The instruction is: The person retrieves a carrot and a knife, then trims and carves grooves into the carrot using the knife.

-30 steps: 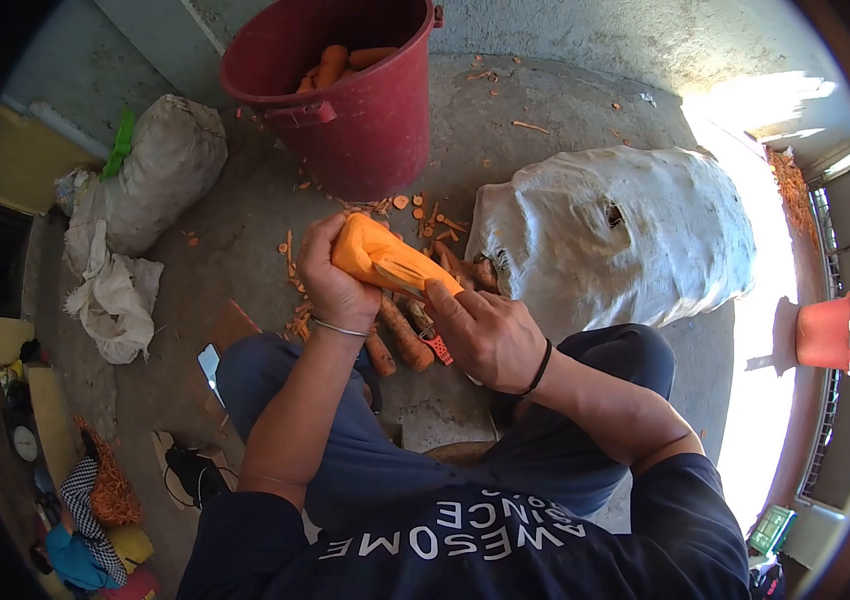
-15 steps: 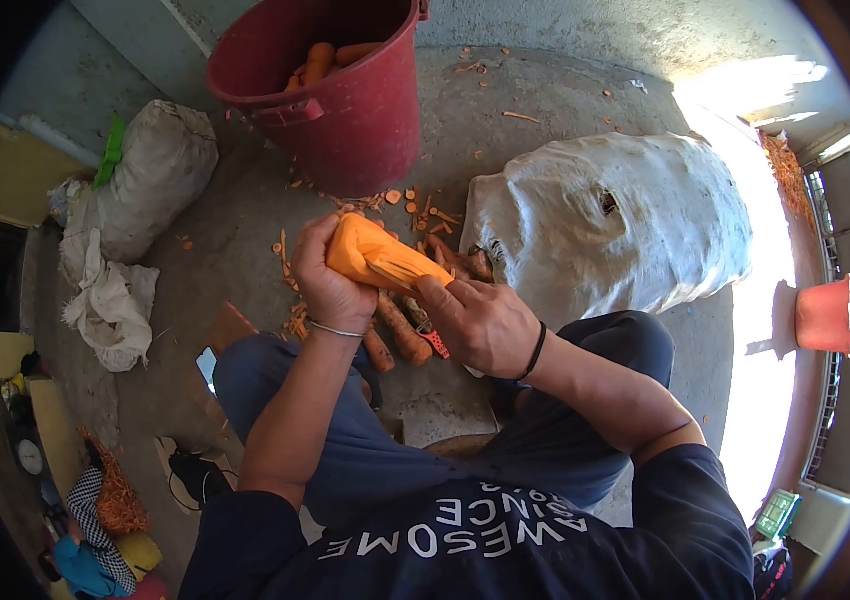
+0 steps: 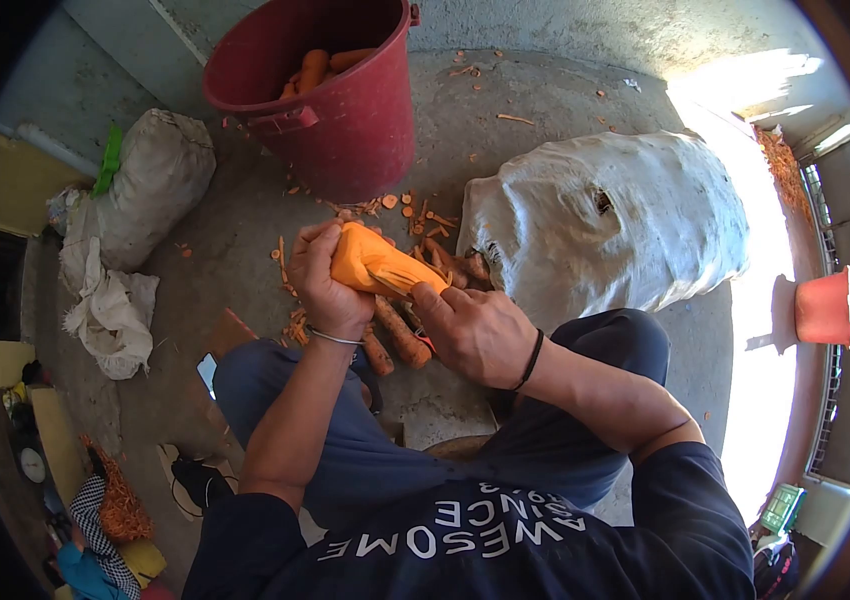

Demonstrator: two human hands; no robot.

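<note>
My left hand (image 3: 330,283) is wrapped around the thick end of a large peeled carrot (image 3: 375,258), which slants down to the right. At its narrower end, my right hand (image 3: 475,325) is closed, thumb and fingers against the carrot. It grips what looks like a peeler, mostly hidden; a bit of its red handle (image 3: 425,341) shows below the fingers. Long strips of peel hang along the carrot's lower side. Beneath my hands, several unpeeled carrots (image 3: 400,332) lie on the floor, with more near the sack's mouth.
A dark red bucket (image 3: 355,140) holding carrots stands ahead. To the right lies a big white sack (image 3: 615,225); another sack (image 3: 160,175) leans at the left wall. Peel scraps (image 3: 297,325) and carrot slices (image 3: 390,201) litter the floor. A small red bucket (image 3: 825,308) is far right.
My right hand has shifted slightly left and down along the carrot. Less of the red handle shows now. The carrot remains in my left hand, and the view has shifted slightly.
</note>
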